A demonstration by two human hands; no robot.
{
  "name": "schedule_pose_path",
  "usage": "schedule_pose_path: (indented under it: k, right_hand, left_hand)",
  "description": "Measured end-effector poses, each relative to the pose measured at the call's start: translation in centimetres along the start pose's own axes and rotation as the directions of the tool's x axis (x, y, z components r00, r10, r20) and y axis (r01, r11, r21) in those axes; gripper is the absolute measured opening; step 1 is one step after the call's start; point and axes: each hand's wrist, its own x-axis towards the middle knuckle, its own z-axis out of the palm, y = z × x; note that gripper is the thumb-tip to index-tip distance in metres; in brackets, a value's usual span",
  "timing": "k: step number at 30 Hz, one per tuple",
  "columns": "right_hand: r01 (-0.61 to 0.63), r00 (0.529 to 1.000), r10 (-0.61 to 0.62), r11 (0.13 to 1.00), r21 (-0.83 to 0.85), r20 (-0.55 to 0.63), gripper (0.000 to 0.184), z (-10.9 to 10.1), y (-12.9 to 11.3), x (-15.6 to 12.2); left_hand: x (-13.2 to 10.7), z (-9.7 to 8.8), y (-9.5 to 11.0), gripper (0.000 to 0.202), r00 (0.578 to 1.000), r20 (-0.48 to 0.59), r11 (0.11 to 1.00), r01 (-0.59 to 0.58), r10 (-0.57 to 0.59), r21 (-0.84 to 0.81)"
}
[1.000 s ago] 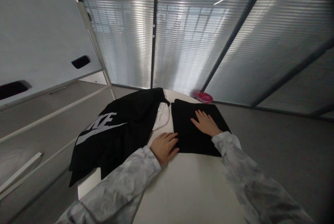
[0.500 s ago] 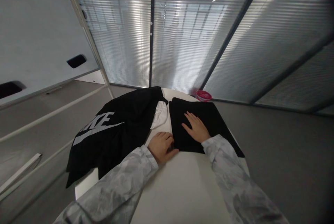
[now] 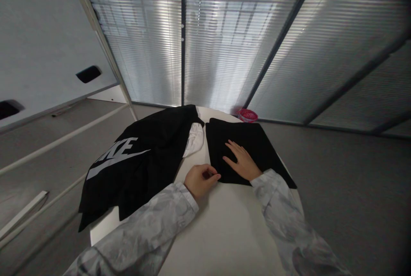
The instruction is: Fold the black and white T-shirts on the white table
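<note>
A folded black garment (image 3: 253, 143) lies flat on the white table (image 3: 231, 229). My right hand (image 3: 240, 161) rests on it, palm down with fingers stretched out. My left hand (image 3: 201, 177) is at the garment's near left corner, its fingers curled and pinching the black edge. Both arms wear pale grey patterned sleeves.
A larger black garment with a white logo (image 3: 135, 160) drapes over the table's left side, with a white piece of cloth (image 3: 195, 141) beside it. A red basket (image 3: 247, 115) sits on the floor beyond the table. Glass walls with blinds stand behind.
My right hand slid left and nearer across the folded garment. My left hand's fingers went from lying flat to curling onto the garment's corner.
</note>
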Motion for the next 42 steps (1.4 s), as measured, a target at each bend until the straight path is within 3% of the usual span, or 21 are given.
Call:
schedule_pose_path:
  k: [3, 6, 9, 12, 17, 21, 24, 28, 32, 34, 37, 39, 42]
  right_hand:
    - [-0.005, 1.0, 0.005, 1.0, 0.011, -0.004, 0.065, 0.2, 0.1, 0.0]
    - [-0.009, 1.0, 0.009, 1.0, 0.015, -0.011, 0.064, 0.3, 0.1, 0.0]
    - [-0.021, 0.999, 0.021, 1.0, 0.0, -0.029, 0.065, 0.1, 0.3, 0.1]
    - [-0.051, 0.995, 0.046, 0.997, -0.054, -0.088, 0.069, -0.5, 0.6, 0.2]
    - [-0.111, 0.988, 0.096, 0.986, -0.125, -0.12, 0.074, -0.8, 1.3, -0.1]
    - [-0.152, 0.988, 0.144, 0.976, -0.153, -0.063, 0.079, -0.1, 1.6, -0.3]
    - [-0.164, 0.986, 0.156, 0.974, -0.158, -0.064, 0.081, 0.3, 1.9, -0.4]
    - [-0.198, 0.98, 0.192, 0.966, -0.164, -0.056, 0.083, 0.5, 2.2, -0.6]
    - [-0.218, 0.976, 0.212, 0.961, -0.169, -0.048, 0.08, 0.0, 1.6, -0.4]
    - [-0.181, 0.983, 0.175, 0.972, -0.151, -0.054, 0.073, -0.6, 0.8, -0.2]
    - [-0.015, 0.998, 0.011, 0.997, -0.078, -0.054, 0.055, -1.8, -1.6, -0.1]
    - [0.082, 0.994, -0.084, 0.996, -0.032, -0.068, 0.041, -2.4, -3.7, -0.5]
    - [0.107, 0.99, -0.109, 0.994, -0.037, -0.084, 0.031, -2.3, -7.2, -1.7]
  left_hand:
    - [0.0, 0.7, 0.1, 0.03, 0.988, -0.109, 0.992, 0.106, -0.112, -0.062]
    - [-0.1, 0.7, 0.5, 0.027, 0.988, -0.108, 0.992, 0.108, -0.114, -0.06]
    - [-0.4, 0.4, 1.0, 0.019, 0.996, -0.091, 1.0, 0.013, -0.015, -0.027]
    - [-1.0, -0.2, 1.5, 0.016, 0.988, -0.078, 0.985, -0.125, 0.135, 0.12]
    - [-1.4, -0.9, 2.2, 0.016, 0.903, 0.077, 0.841, -0.423, 0.423, 0.338]
    - [-1.3, -0.9, 1.9, 0.01, 0.884, 0.169, 0.814, -0.467, 0.435, 0.346]
    - [-1.3, -0.9, 1.8, 0.006, 0.912, 0.189, 0.861, -0.408, 0.365, 0.304]
    - [-1.3, -1.3, 2.0, 0.008, 0.971, 0.106, 0.936, -0.234, 0.213, 0.261]
    - [0.3, -2.1, 1.9, 0.013, 0.983, 0.069, 0.938, -0.181, 0.168, 0.295]
    - [2.0, -2.3, 1.6, 0.015, 0.992, 0.022, 0.953, -0.125, 0.124, 0.276]
    - [5.8, -2.2, 1.1, 0.026, 0.989, -0.028, 0.989, 0.144, -0.144, 0.02]
    - [8.7, -1.9, 0.8, 0.038, 0.946, -0.004, 0.926, 0.316, -0.324, -0.208]
    - [13.1, -1.7, 0.1, 0.048, 0.898, -0.026, 0.828, 0.393, -0.439, -0.4]
